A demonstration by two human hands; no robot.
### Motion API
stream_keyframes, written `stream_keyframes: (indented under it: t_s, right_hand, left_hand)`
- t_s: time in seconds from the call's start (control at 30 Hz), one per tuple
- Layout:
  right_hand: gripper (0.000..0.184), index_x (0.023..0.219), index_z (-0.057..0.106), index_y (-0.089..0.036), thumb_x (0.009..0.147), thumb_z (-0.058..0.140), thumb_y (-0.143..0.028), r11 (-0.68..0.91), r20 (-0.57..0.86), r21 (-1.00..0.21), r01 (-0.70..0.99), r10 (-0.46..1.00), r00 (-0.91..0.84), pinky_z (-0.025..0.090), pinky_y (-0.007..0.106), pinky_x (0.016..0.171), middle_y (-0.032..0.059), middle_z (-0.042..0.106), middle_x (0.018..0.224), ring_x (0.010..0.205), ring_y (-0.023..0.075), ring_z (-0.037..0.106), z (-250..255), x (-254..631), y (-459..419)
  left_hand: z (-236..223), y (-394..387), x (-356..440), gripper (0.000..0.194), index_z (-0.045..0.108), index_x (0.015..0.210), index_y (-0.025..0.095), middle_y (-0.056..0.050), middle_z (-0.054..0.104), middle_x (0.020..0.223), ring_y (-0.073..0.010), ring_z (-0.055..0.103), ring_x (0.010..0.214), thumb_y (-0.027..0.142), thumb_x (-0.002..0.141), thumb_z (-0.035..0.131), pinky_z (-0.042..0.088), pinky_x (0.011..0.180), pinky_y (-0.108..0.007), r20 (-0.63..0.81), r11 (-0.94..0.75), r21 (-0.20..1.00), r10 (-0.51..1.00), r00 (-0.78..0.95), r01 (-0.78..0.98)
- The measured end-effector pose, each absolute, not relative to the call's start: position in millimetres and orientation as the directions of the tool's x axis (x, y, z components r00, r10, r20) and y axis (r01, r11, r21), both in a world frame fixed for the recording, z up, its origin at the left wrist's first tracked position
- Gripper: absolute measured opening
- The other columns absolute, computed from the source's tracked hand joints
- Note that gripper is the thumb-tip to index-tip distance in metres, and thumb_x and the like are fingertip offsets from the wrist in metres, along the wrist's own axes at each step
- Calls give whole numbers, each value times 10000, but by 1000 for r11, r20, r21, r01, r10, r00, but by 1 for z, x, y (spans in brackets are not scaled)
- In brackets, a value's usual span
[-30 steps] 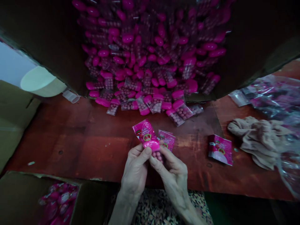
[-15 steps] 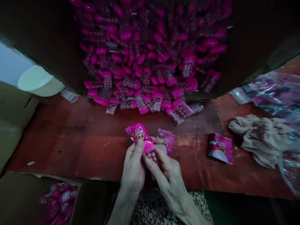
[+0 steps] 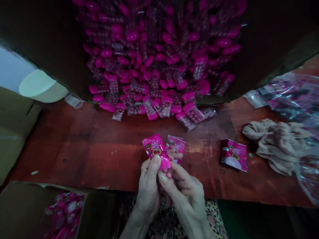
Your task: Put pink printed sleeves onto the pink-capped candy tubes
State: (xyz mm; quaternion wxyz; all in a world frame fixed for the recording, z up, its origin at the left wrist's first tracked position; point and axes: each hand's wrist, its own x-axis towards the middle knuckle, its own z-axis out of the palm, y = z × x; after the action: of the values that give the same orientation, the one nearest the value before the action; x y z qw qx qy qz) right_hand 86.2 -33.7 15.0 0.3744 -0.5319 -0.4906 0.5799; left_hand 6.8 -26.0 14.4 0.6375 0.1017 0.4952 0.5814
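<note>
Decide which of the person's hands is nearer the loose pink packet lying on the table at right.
Right. The right hand is nearer, down and to the left of the pink packet, not touching it. The left hand is farther away, on the right hand's other side.

A crumpled beige cloth [image 3: 275, 146] lies on the right of the red-stained wooden tabletop [image 3: 74, 146], just beside a clear plastic bag [image 3: 286, 96]. A small clear plastic cup [image 3: 74, 101] sits far left, near a cardboard flap [image 3: 15, 132].
</note>
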Motion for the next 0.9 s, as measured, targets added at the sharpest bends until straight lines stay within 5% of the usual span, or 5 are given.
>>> stream_keyframes:
  t_s: [0.3,0.5,0.67,0.8,0.9]
  right_hand:
    - [303,1063,631,-160,814,581,-326,-199,-221,-969,146,963,-156,445,185,429,-20,561,573,513,114,559,12,80,-24]
    - [185,957,638,-173,802,606,-270,33,7,-969,244,994,-107,541,241,578,8,668,705,595,143,630,4,83,-20]
    - [187,1024,610,-192,850,552,-229,208,213,-925,319,977,-18,521,252,696,39,643,900,790,148,616,5,97,-15]
    - [141,935,632,-196,842,573,-284,130,135,-959,253,991,1,494,256,704,27,613,876,821,149,580,10,102,1]
    - [195,676,614,-179,848,567,-257,19,7,-987,158,997,-78,459,230,595,-7,562,698,666,121,541,14,99,7]
  left_hand:
    - [11,-28,-4,387,696,919,135,-108,701,876,-215,626,869,422,872,440,481,784,-317,-509,315,633,858,-73,-707]
    - [10,-25,-9,279,685,925,147,-97,700,898,-205,631,875,372,821,557,484,794,-303,-458,273,600,888,-44,-752]
    - [6,-22,-14,286,677,783,140,-57,689,694,-149,641,647,418,774,609,505,634,-245,-504,312,666,858,-101,-678]
    - [4,-28,-20,267,649,808,142,-19,642,565,-102,578,469,403,793,592,465,491,-206,-506,437,727,862,17,-531]
    - [3,-32,-22,207,627,898,154,-9,646,615,-83,566,489,331,792,612,455,505,-194,-492,481,750,865,104,-454]
